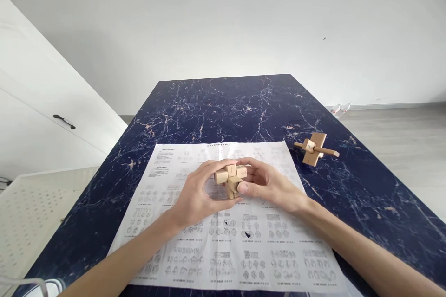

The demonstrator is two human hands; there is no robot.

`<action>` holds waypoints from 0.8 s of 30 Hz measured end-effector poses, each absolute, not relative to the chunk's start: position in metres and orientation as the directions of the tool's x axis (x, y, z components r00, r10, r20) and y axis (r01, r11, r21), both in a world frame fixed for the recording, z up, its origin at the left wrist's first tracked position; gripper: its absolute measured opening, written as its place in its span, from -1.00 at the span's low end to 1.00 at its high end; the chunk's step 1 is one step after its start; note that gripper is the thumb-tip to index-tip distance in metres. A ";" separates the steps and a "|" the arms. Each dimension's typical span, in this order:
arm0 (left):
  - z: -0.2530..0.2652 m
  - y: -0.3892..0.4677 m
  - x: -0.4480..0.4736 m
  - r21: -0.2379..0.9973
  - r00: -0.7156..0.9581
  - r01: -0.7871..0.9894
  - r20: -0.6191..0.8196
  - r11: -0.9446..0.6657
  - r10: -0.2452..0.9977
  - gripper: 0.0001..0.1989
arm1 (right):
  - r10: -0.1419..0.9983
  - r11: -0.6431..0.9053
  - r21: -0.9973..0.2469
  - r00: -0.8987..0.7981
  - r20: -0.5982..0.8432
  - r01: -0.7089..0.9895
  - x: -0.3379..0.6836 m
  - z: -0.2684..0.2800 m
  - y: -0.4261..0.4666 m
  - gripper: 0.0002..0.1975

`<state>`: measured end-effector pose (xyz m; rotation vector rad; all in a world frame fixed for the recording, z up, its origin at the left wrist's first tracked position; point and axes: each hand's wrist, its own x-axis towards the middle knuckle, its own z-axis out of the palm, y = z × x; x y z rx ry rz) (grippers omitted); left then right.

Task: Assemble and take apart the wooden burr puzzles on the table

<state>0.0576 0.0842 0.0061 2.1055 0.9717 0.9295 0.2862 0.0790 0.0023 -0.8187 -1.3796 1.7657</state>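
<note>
Between both hands sits a small wooden interlocking puzzle (232, 177) made of several pale blocks with marks on their ends. My left hand (198, 188) curves round it, fingers over the top and thumb beneath. From the right, my right hand (266, 181) grips the puzzle, its thumb pressed on a front block and the other fingers partly hidden behind. Under the hands lies a large white instruction sheet (167, 260) printed with rows of small diagrams. It is creased and has dark torn spots near its middle.
Right of the sheet, another wooden puzzle (315, 148) of crossed pieces rests on the dark blue marbled table (216, 106). A white cabinet (45, 93) and a perforated cream chair (38, 213) stand at the left. Plastic bottles (340, 110) are on the floor beyond the right edge.
</note>
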 end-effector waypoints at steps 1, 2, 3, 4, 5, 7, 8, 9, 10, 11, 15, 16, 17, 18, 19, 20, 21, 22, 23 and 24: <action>0.007 0.084 0.058 0.769 0.476 0.365 0.330 -0.524 0.815 -0.29 | 0.850 -0.145 -0.976 -0.525 -0.039 -0.161 0.286 0.002 0.079 -0.45; 0.007 0.084 0.058 0.775 0.471 0.362 0.327 -0.518 0.819 -0.29 | 0.850 -0.135 -0.979 -0.525 -0.034 -0.155 0.286 0.002 0.079 -0.45; 0.008 0.084 0.059 0.784 0.467 0.359 0.320 -0.507 0.825 -0.30 | 0.851 -0.118 -0.982 -0.525 -0.023 -0.147 0.286 0.002 0.078 -0.46; 0.009 0.084 0.059 0.796 0.462 0.353 0.308 -0.491 0.832 -0.31 | 0.851 -0.091 -0.986 -0.524 -0.006 -0.136 0.286 0.003 0.077 -0.48; 0.009 0.084 0.059 0.813 0.456 0.345 0.292 -0.469 0.841 -0.32 | 0.853 -0.055 -0.991 -0.521 0.016 -0.120 0.286 0.003 0.077 -0.50; 0.011 0.085 0.059 0.856 0.444 0.318 0.245 -0.407 0.862 -0.32 | 0.862 0.043 -0.997 -0.501 0.068 -0.061 0.285 0.003 0.074 -0.58; 0.011 0.086 0.059 0.879 0.436 0.298 0.221 -0.372 0.872 -0.32 | 0.872 0.098 -0.995 -0.482 0.092 -0.013 0.284 0.002 0.073 -0.63; 0.012 0.086 0.058 0.901 0.430 0.275 0.198 -0.336 0.881 -0.32 | 0.884 0.152 -0.988 -0.454 0.116 0.042 0.283 0.001 0.072 -0.66; 0.012 0.087 0.058 0.921 0.430 0.248 0.175 -0.302 0.886 -0.31 | 0.895 0.200 -0.975 -0.423 0.140 0.101 0.283 0.000 0.071 -0.69; 0.013 0.087 0.058 0.939 0.435 0.217 0.152 -0.267 0.887 -0.31 | 0.906 0.241 -0.958 -0.391 0.164 0.157 0.282 -0.001 0.071 -0.72; 0.013 0.088 0.057 0.985 0.508 0.099 0.074 -0.143 0.858 -0.30 | 0.907 0.369 -0.869 -0.333 0.258 0.330 0.284 -0.007 0.071 -0.78; 0.013 0.088 0.057 0.989 0.530 0.074 0.071 -0.129 0.845 -0.31 | 0.897 0.402 -0.842 -0.341 0.283 0.360 0.285 -0.008 0.071 -0.78; 0.013 0.088 0.057 0.991 0.550 0.050 0.079 -0.127 0.832 -0.31 | 0.883 0.439 -0.813 -0.352 0.310 0.384 0.286 -0.008 0.070 -0.77; 0.013 0.089 0.058 0.990 0.565 0.027 0.097 -0.135 0.819 -0.32 | 0.868 0.473 -0.785 -0.367 0.335 0.401 0.286 -0.008 0.070 -0.76; 0.012 0.089 0.058 0.989 0.575 0.007 0.119 -0.150 0.809 -0.33 | 0.854 0.500 -0.762 -0.380 0.355 0.412 0.286 -0.008 0.069 -0.75; 0.012 0.090 0.058 0.986 0.581 -0.005 0.139 -0.168 0.802 -0.34 | 0.846 0.515 -0.749 -0.386 0.367 0.418 0.286 -0.008 0.068 -0.74; 0.012 0.090 0.058 0.983 0.584 -0.010 0.156 -0.185 0.796 -0.34 | 0.846 0.516 -0.748 -0.386 0.368 0.417 0.285 -0.007 0.068 -0.71; 0.011 0.091 0.058 0.979 0.585 -0.005 0.166 -0.202 0.794 -0.33 | 0.852 0.502 -0.762 -0.382 0.357 0.409 0.284 -0.005 0.067 -0.69; 0.011 0.091 0.058 0.975 0.583 0.007 0.175 -0.220 0.793 -0.33 | 0.863 0.478 -0.786 -0.378 0.336 0.393 0.283 -0.004 0.066 -0.65; 0.012 0.091 0.057 0.970 0.581 0.025 0.183 -0.242 0.793 -0.33 | 0.875 0.444 -0.815 -0.376 0.306 0.372 0.282 -0.003 0.065 -0.62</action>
